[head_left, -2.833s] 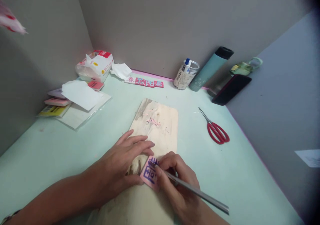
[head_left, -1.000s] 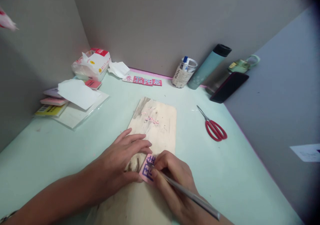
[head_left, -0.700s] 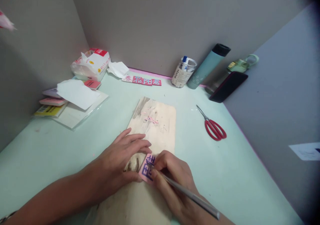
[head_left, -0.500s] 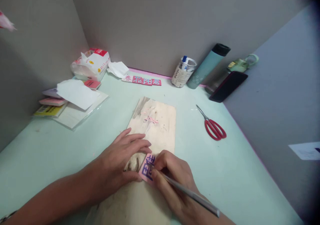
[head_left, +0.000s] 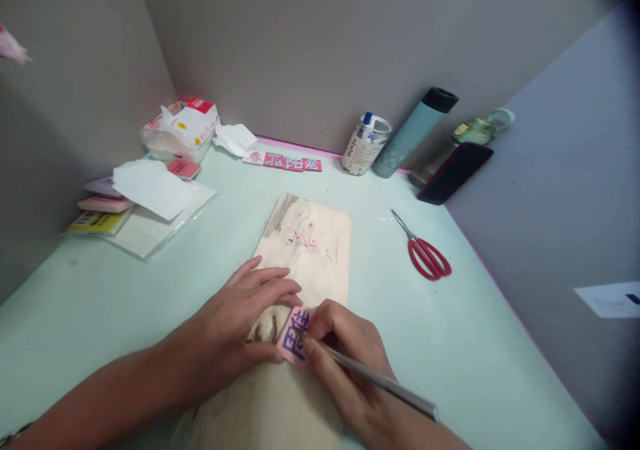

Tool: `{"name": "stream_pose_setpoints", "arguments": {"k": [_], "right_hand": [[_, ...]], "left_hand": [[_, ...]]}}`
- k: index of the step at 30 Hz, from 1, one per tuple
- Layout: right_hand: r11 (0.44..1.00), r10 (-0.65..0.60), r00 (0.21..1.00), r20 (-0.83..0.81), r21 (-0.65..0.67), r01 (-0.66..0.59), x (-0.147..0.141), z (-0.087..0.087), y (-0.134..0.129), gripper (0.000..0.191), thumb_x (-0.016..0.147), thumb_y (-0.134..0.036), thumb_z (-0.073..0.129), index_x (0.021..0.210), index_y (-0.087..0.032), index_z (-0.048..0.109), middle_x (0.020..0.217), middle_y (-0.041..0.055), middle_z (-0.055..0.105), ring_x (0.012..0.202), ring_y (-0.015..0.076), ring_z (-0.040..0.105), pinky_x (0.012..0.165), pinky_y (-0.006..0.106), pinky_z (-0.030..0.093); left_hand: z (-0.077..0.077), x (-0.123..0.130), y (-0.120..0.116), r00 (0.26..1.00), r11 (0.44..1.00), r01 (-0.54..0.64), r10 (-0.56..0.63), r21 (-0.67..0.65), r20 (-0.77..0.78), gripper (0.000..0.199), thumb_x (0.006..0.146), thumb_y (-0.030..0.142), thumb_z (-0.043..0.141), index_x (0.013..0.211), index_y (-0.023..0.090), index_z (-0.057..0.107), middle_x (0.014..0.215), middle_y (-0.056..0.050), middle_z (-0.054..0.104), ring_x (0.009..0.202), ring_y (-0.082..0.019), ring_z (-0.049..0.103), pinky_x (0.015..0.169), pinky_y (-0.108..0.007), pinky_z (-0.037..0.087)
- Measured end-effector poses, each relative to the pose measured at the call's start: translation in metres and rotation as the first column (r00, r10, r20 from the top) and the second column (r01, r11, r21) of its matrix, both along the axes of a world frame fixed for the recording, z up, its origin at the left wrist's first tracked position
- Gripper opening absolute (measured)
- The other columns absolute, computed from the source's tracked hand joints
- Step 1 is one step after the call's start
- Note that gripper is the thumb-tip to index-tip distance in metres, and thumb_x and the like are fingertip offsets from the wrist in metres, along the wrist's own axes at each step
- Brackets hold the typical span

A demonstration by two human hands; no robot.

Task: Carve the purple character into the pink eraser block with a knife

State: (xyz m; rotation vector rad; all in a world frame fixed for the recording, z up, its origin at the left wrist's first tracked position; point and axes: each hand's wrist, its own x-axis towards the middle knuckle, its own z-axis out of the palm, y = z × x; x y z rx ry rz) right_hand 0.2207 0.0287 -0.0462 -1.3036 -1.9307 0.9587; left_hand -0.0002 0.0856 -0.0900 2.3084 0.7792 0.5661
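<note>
A small pink rubber block (head_left: 289,348) with a purple written character lies tilted on a wooden board (head_left: 327,263). My left hand (head_left: 250,317) steadies it, thumb at its lower left corner and fingertips at its top edge, the other fingers resting on the board. In a pen grip, my right hand (head_left: 350,350) is closed round a slim silver-handled craft knife (head_left: 390,385). Its tip is over the block's face, hidden behind my fingers. Pink shavings (head_left: 303,240) lie in a small heap farther up the board.
Red-handled scissors (head_left: 427,258) lie to the right. Behind them stand a phone (head_left: 455,173), a teal bottle (head_left: 416,133) and a tin with pens (head_left: 365,147). Carved blocks (head_left: 293,162) line the back; a tissue pack (head_left: 183,127) and papers (head_left: 155,187) lie left.
Both hands, the block and the knife keep almost the same place. The whole view shifts very slightly; the knife handle's rear end sits a little higher.
</note>
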Motion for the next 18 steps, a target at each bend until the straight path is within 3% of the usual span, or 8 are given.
{"name": "stream_pose_setpoints", "arguments": {"k": [13,18], "right_hand": [[0.993,-0.036,0.996,-0.078,-0.111,0.027,-0.001,0.0,0.0,0.019,0.098,-0.027,0.05,0.08,-0.023,0.046,0.071,-0.0028,0.052,0.061,0.0132,0.045,0.059,0.027,0.036],[0.988,-0.045,0.997,-0.055,-0.152,0.036,-0.002,0.001,-0.002,0.018,0.096,-0.025,0.049,0.078,-0.022,0.047,0.073,-0.0024,0.053,0.063,0.0136,0.046,0.058,0.027,0.036]], "left_hand": [[0.002,0.003,-0.005,0.999,0.998,-0.052,0.052,0.033,0.014,0.054,0.091,0.039,0.075,0.135,0.03,0.045,0.133,-0.001,0.065,0.139,-0.024,0.047,0.126,-0.048,0.013],[0.005,0.019,-0.015,0.987,0.979,-0.163,0.163,0.118,0.014,0.062,0.078,0.026,0.087,0.127,0.024,0.048,0.119,-0.003,0.064,0.119,-0.026,0.057,0.123,-0.052,0.019]]}}
